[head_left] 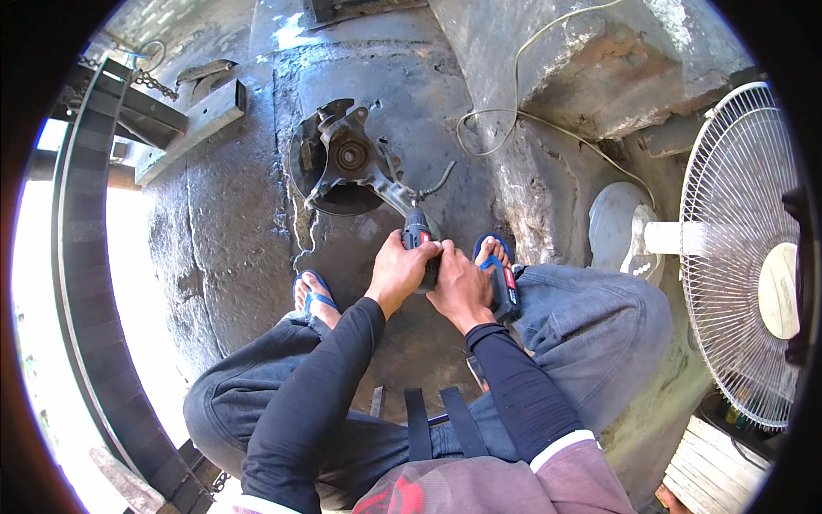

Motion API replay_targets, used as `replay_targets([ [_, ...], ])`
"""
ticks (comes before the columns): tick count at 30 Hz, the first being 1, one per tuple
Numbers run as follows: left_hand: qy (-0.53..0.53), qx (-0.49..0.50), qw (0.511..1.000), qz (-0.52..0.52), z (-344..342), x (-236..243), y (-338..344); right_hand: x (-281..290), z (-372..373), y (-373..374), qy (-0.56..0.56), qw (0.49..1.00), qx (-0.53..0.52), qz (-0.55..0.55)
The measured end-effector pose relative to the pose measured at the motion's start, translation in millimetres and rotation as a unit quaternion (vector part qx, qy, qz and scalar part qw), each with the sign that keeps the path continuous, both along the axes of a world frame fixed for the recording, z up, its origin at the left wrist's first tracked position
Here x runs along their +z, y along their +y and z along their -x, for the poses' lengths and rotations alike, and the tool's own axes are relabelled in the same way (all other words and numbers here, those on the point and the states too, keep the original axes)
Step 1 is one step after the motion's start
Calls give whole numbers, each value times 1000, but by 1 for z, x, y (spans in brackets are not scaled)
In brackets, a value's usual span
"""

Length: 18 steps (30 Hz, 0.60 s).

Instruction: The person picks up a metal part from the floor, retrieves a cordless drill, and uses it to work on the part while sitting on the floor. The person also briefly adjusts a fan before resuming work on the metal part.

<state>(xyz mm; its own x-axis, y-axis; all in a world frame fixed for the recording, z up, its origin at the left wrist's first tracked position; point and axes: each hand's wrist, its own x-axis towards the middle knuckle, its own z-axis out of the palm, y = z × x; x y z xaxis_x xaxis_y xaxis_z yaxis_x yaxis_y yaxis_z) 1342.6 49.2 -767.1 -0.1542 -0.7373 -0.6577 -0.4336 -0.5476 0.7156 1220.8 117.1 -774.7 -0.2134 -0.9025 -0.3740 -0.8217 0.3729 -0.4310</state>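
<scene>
My left hand is wrapped round the front body of a black and red cordless drill, and my right hand grips it farther back, near the battery. The drill's nose points away from me, at the lower arm of a metal steering knuckle; whether the tip touches it is unclear. The knuckle lies on the floor with a dark round backing plate and a short hose.
Concrete floor between raised concrete and, at left, a black curved metal frame with a steel bar. A standing fan is at right, a cable behind it. My sandalled feet flank the drill.
</scene>
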Motion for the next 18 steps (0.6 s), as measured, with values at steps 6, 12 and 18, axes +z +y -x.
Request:
replay_targets([
  [6, -14, -28, 999, 9, -2, 3, -1, 3, 1, 1, 20, 999, 23, 14],
  [12, -14, -28, 999, 12, -2, 2, 0, 7, 1, 3, 28, 999, 38, 6],
  [18, -17, -38, 999, 9, -2, 3, 1, 1, 0, 4, 4, 1000, -3, -20],
])
